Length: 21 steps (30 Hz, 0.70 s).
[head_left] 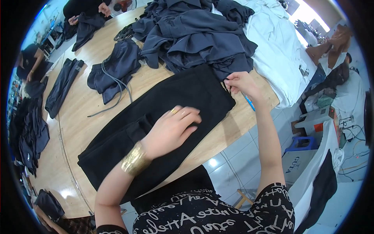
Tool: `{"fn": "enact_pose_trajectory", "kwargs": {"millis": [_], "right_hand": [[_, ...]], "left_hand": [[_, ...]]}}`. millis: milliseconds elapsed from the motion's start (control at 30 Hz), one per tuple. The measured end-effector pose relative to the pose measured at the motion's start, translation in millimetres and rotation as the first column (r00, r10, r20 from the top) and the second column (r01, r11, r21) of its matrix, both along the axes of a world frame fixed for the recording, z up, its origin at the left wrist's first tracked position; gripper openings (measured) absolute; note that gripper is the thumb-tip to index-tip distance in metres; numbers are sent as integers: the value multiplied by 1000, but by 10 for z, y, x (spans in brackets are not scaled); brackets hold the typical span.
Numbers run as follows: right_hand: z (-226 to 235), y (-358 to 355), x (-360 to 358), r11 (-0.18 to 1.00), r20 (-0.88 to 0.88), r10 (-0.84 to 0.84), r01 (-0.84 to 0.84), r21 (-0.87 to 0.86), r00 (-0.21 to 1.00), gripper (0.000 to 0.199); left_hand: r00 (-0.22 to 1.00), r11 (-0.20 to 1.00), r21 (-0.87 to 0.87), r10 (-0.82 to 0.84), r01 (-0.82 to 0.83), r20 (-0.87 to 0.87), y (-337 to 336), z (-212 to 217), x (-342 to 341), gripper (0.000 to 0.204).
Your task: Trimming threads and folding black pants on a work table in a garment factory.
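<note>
- Across the pale wooden table, black trousers lie flattened on a slant, waist end toward the far right, right in front of the person.
- At that waist end, the right hand pinches a small dark strand or edge between thumb and fingertips; which of the two, I cannot tell. So slight a hold could slip, and a hard tug might pucker the waistband or pull stitching loose.
- Over the middle of the trousers, the left hand has loosely bent, slightly blurred fingers and grasps nothing visible; whether its underside presses on the cloth is unclear. With little pressure there, the whole garment could slide or wrinkle if the right hand pulls.
- On the left wrist, a broad gold bracelet sits close above the fabric and might snag it.
- Beneath the right wrist shows a slim blue object, near the table's edge; if loose, it could be knocked to the tiled floor.
- Just beyond the waistband, a heap of dark grey garments crowds close, so a slumping piece could cover the work.
</note>
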State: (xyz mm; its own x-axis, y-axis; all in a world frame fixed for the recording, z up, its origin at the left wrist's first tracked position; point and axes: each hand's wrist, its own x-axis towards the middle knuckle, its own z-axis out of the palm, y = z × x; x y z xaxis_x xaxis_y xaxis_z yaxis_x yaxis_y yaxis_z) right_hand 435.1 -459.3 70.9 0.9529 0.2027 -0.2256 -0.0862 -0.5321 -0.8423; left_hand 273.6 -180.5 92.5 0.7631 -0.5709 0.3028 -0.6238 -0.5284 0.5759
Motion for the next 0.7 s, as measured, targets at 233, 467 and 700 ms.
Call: {"fn": "enact_pose_trajectory", "kwargs": {"millis": [233,467,700], "right_hand": [[-338,-102,-71,975,389,16,71,-209,921,51],[-255,197,-174,988,-263,145,-127,85,954,74],[11,167,-224,983,-461,112,-29,183,880,63]], "left_hand": [[988,995,71,-83,75,128,-403,-8,182,24],[880,863,180,471,-473,54,732,-185,-724,53],[793,787,143,609,-601,-19,710,-238,-1013,47]]}}
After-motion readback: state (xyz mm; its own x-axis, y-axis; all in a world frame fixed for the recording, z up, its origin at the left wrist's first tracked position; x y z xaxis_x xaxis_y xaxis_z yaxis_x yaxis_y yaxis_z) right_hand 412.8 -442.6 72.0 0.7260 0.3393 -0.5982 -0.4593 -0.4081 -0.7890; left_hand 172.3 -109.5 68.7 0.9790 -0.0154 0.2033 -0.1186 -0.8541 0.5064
